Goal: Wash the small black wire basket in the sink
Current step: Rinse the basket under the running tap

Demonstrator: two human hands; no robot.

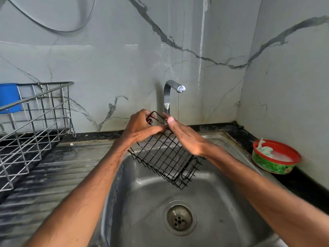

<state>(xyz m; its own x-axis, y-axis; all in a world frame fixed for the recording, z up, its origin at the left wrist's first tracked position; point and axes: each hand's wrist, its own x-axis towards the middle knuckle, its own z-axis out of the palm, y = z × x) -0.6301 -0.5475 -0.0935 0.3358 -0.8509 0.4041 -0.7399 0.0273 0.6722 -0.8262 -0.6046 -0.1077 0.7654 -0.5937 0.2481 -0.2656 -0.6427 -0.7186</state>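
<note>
The small black wire basket (pixel 165 157) hangs tilted above the steel sink (pixel 147 202), just in front of the tap. My left hand (pixel 140 126) grips its upper rim, fingers curled round the wire. My right hand (pixel 183 136) lies against the basket's upper right side with the fingers fairly straight and the thumb pointing up at the top corner. A thin stream of water falls from the chrome tap (pixel 170 93) just behind my right thumb. Whether the stream touches the basket I cannot tell.
A large steel dish rack (pixel 32 132) stands on the ribbed drainboard at the left, with a blue container (pixel 9 97) behind it. A red-rimmed green tub (pixel 275 158) holding soap and a cloth sits on the black counter at the right. The sink drain (pixel 179 218) lies below.
</note>
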